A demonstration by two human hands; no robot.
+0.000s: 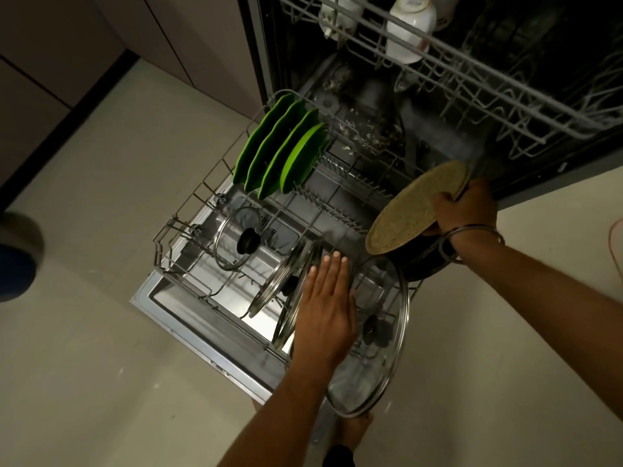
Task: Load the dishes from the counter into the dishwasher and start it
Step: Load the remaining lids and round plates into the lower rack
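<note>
Fingers, L hand [325, 308]: flat, straight, held together, palm down; not gripping anything. Tips sit at the rims of the tilted lids.
Fingers, R hand [467, 210]: curled round the edge of a tan round plate [416, 208], thumb side on the rim; plate tilted, above the rack's right edge.
R wrist: metal bangle [472, 235]; a dark pot [428, 261] sits just under the plate, touching/overlapping it in view. Can't tell if the hand also holds it.
Lower rack [188, 214]: pulled out over the open door [202, 318].
Green plates [283, 150]: four, upright on edge, back-left of lower rack, side by side.
Glass lid w/ black knob [239, 239]: leaning, mid-left of rack.
Tilted lids [286, 288]: two, standing on edge just left of L hand.
Big glass lid [374, 335]: front-right of rack, partly under L hand, rim past the door's front edge.
Upper rack [472, 79]: partly out, white cups [409, 26] upside down in it.
Floor [101, 230]: pale tiles; a bare foot [355, 429] near the door.
</note>
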